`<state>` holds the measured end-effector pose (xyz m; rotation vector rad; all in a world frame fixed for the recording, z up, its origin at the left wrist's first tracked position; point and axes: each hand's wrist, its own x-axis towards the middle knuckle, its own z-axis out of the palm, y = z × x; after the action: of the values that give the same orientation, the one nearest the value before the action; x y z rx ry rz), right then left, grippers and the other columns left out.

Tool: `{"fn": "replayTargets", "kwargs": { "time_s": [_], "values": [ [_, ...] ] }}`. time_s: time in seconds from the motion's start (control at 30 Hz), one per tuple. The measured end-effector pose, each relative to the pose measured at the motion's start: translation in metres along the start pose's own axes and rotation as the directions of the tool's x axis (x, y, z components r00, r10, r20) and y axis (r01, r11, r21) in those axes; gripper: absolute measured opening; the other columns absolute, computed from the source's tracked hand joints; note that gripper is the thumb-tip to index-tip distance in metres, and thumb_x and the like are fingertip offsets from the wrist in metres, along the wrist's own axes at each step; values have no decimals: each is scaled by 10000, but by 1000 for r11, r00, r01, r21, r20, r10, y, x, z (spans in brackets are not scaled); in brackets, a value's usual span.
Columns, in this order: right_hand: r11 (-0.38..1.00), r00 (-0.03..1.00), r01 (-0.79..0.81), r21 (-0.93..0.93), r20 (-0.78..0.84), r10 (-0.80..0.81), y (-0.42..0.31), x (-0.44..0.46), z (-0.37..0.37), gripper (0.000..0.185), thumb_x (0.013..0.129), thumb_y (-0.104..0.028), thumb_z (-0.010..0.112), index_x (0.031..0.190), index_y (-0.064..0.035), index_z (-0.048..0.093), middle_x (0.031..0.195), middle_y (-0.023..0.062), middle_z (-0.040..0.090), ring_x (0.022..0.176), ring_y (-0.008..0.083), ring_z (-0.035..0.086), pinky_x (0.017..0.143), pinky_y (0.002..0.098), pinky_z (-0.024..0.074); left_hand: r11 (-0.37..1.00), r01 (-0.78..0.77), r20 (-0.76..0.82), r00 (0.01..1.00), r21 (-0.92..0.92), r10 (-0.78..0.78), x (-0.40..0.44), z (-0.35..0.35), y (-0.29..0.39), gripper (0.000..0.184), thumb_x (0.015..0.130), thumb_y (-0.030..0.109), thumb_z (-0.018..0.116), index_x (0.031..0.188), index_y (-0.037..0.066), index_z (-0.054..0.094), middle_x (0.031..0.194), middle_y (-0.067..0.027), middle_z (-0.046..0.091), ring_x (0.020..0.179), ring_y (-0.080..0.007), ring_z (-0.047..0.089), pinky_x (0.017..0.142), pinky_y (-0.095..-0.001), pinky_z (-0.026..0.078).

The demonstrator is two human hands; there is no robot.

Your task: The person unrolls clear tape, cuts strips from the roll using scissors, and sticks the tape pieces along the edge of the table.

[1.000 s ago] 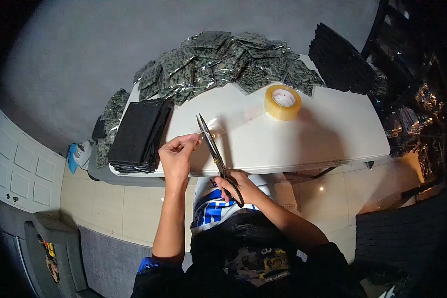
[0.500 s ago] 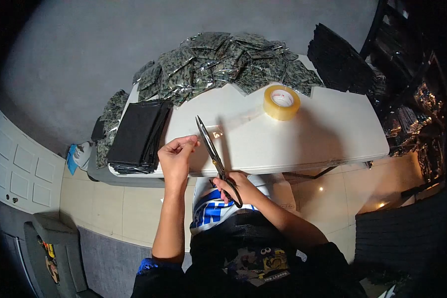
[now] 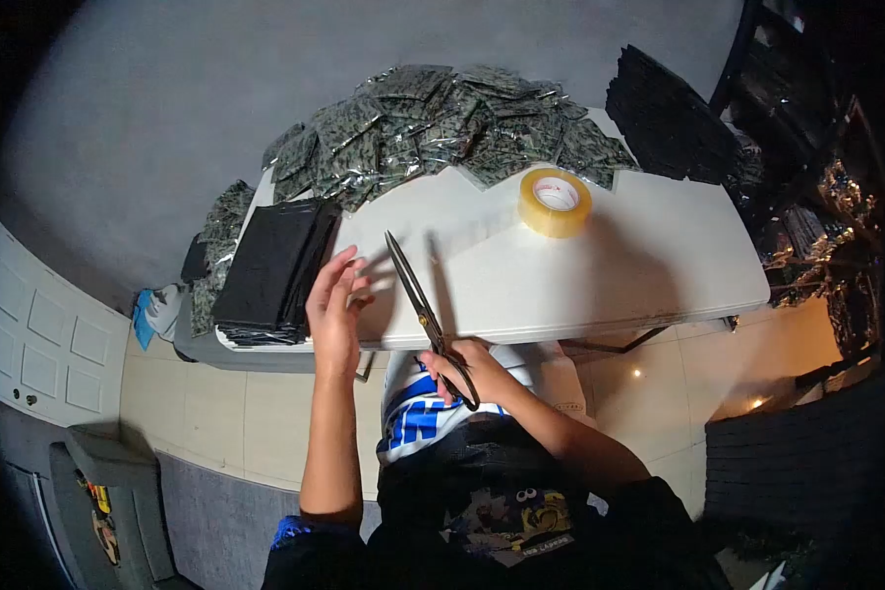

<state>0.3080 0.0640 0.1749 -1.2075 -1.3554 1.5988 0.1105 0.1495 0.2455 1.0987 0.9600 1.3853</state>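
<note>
Right hand [image 3: 474, 368] grips scissors [image 3: 422, 312] across the tabletop's [image 3: 531, 285] near edge; left hand [image 3: 334, 311] unclenched beside black packets [image 3: 273, 261]; tape roll [image 3: 558, 224] toward far edge.

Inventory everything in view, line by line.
Table: one, white, centre
Camouflage packets: many, grey-green, table's far edge and beyond left end
Near stack: one, black, table's left end
Far stack: one, black, table's far right
Tape roll: one, clear yellowish, right of table's middle
Tape strip: one, clear, left of the roll
Scissors: one pair, dark, over table's near edge
Rack: one, dark, right side
Door: one, white, far left
Sofa: one, grey, lower left
Bundle: one, blue-white, left of table
Left hand: one, bare, fingers apart, beside the near stack
Right hand: one, bare, gripping the scissors
</note>
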Motion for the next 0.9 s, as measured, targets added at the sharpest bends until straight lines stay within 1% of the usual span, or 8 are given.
{"fn": "replayTargets", "kwargs": {
  "time_s": [0.13,0.23,0.37,0.57,0.6,0.67,0.77,0.9],
  "values": [
    [1000,1000,17,11,-5,-17,1,0,0,510,1050,-471,646,840,-6,640,617,70,661,503,157,653,501,304,519,987,80,128,990,-139,-62,2,17,-11,587,1073,376,549,1589,124,426,1320,-136,695,1131,-206,659,976,-379,496],
    [999,999,31,-11,-12,-31,-2,-3,-1,503,1052,-466,646,847,-6,642,616,69,658,501,158,650,498,310,517,961,127,207,975,-245,-76,3,21,-14,589,1067,394,545,1579,124,437,1337,-152,689,1175,-214,651,1007,-383,478],
    [999,999,39,12,-10,-38,4,-2,0,514,1055,-480,634,852,-9,644,623,65,662,510,152,654,507,311,517,948,136,205,976,-288,-77,5,21,-16,638,1047,436,530,1593,123,423,1310,-227,686,1231,-298,655,1076,-419,482],
    [993,989,94,-67,118,-85,-7,-15,-2,506,1066,-479,619,883,-9,658,655,50,678,599,144,680,573,317,529,896,176,239,968,-407,-81,7,17,-20,638,1052,404,508,1588,70,415,1341,-271,657,1208,-315,660,1078,-447,500],
    [987,989,53,-149,143,-32,-5,-17,-5,504,1065,-480,621,929,2,677,693,50,693,642,142,684,591,324,530,895,177,237,968,-408,-83,7,16,-20,632,1056,402,505,1584,65,418,1347,-272,653,1205,-315,661,1072,-447,507],
    [994,989,65,-90,135,-52,-2,-28,-8,510,1061,-490,624,945,3,689,714,55,698,650,139,679,596,320,529,894,175,230,970,-412,-84,9,15,-20,621,1062,397,500,1575,56,423,1359,-274,646,1200,-315,663,1058,-447,520],
    [999,994,2,-38,111,3,-7,-50,-18,460,1062,-464,633,985,-14,688,750,49,683,681,131,665,614,307,522,909,168,193,976,-381,-99,13,15,-20,570,1048,283,595,1539,33,449,1310,-258,680,1152,-290,687,1033,-438,539],
    [999,997,17,-28,72,-15,-6,-68,-34,373,1081,-407,617,1053,-37,663,769,41,662,705,136,659,653,307,531,990,40,47,998,-138,-33,22,29,-23,600,954,38,729,1493,-1,468,1173,-202,749,1033,-215,726,961,-364,572]
  ]
}}
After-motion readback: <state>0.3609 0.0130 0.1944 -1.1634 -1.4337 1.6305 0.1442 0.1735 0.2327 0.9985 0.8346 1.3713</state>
